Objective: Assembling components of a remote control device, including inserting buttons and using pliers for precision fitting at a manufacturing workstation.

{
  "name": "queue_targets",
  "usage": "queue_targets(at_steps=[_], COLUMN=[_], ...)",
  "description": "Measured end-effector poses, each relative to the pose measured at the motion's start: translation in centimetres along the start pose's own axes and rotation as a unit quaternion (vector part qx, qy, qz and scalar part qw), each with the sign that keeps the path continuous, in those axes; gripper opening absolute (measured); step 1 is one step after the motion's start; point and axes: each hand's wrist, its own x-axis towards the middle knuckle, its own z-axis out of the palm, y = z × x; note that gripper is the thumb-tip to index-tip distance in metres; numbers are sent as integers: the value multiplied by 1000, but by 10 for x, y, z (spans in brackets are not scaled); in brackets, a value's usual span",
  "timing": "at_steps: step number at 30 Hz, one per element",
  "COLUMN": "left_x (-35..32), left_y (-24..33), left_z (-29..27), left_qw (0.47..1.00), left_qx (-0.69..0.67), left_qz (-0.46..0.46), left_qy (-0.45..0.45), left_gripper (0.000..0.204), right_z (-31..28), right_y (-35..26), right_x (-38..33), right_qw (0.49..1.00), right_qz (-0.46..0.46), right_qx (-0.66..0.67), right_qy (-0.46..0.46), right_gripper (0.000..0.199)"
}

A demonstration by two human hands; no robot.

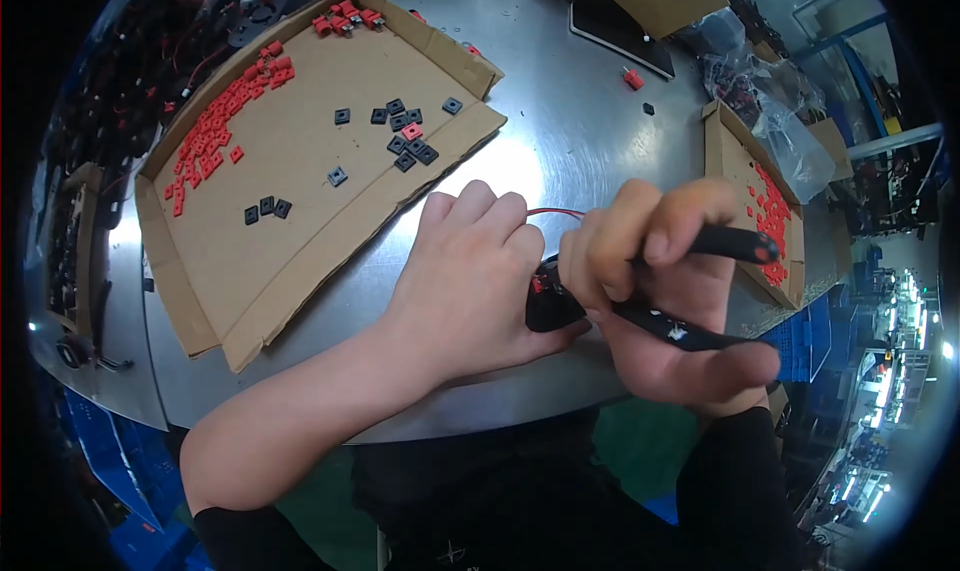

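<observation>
My left hand is closed round a small black part that shows a bit of red on its upper face. Against it sits my right hand, its fingers wrapped about the two black handles of a pair of pliers. The handles stand spread apart within the palm. What the plier jaws touch is hidden between the hands. A thin red wire runs across the gap between my knuckles. Both hands are above the metal table's near part.
At left lies a shallow cardboard tray with many red square pieces and several black ones. Another cardboard box with red pieces stands at right. A dark flat panel and a red connector lie at the back.
</observation>
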Motion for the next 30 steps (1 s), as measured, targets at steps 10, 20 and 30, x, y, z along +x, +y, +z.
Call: queue_targets(at_steps=[10,20,30], left_x=[0,-3,-3], left_y=[2,1,-15], left_z=[3,5,-1], left_qw=[999,999,994], left_qx=[7,24,-85], left_qz=[-3,-27,37], left_qy=[35,37,-53], left_gripper=[48,42,43], right_z=[-2,-12,-40], right_y=[9,-3,33], right_x=[1,4,20], right_qw=[997,989,930], right_qz=[-33,131,61], right_qx=[-68,13,310], right_qy=[-23,-60,-190], right_gripper=[88,76,90])
